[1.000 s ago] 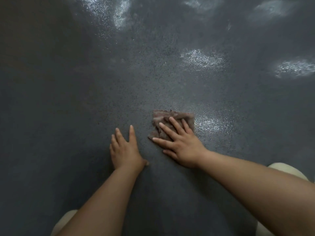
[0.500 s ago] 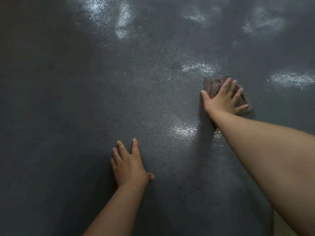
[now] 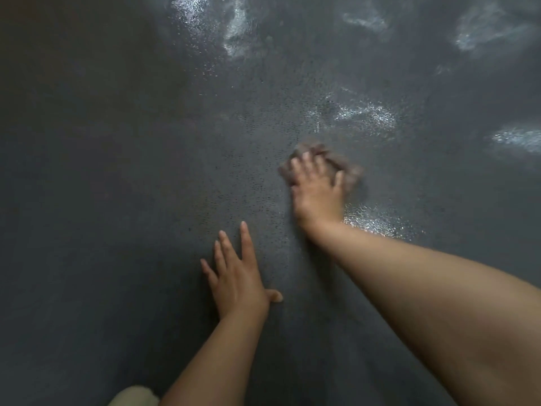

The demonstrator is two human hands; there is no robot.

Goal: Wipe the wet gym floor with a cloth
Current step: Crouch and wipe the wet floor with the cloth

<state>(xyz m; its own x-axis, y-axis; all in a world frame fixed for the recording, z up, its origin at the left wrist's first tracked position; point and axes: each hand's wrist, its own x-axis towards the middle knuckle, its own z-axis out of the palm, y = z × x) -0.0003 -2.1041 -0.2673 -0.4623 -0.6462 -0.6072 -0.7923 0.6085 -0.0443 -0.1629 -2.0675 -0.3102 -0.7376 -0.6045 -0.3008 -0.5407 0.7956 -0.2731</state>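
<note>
Nearest, the left hand [image 3: 237, 276] lies flat on the dark gym floor [image 3: 117, 171], fingers straight and holding nothing, apparently as a brace. Just beyond it, the right hand [image 3: 317, 189] presses spread fingers onto the brownish cloth [image 3: 348, 172], which sits bunched and motion-blurred under the fingertips near the middle of the view; its long axis seems to run from upper left to lower right, though blur makes that uncertain. Wiping looks well under way, and with 1 shiny wet patch [image 3: 377, 221] beside the right wrist and several farther off, the next stroke calls for firm downward pressure toward those.
</note>
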